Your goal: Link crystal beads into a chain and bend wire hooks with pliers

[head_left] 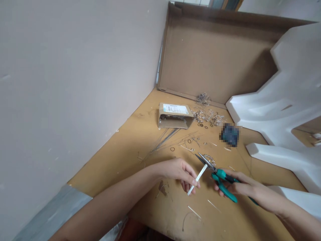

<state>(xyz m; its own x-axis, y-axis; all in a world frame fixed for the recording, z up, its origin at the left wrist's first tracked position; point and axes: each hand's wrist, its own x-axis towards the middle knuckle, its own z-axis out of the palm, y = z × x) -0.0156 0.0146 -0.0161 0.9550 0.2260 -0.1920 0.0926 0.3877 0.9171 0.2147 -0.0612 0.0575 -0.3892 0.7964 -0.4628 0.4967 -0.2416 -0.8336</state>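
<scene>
My left hand [182, 172] is closed, pinching a thin whitish, silvery stick [201, 174] near its lower end. The stick slants up to the right, and its upper end meets the jaws of a pair of long-nose pliers [221, 174] with green and black handles. Those jaws are slightly apart; whether they grip the stick I cannot tell. My right hand [242, 184] is wrapped round the plier handles. Just behind the jaws lies a curved chain of small metal links [211, 158], partly hidden by the pliers.
A small open cardboard box [175, 124] with a label lies on the brown tabletop [140, 140]. Beside it are thin wires [164, 139] and scattered small metal pieces [209, 117]. A large cardboard box [213, 57] stands behind, white foam [260, 110] at right, and a blurred dark object [230, 135] nearby.
</scene>
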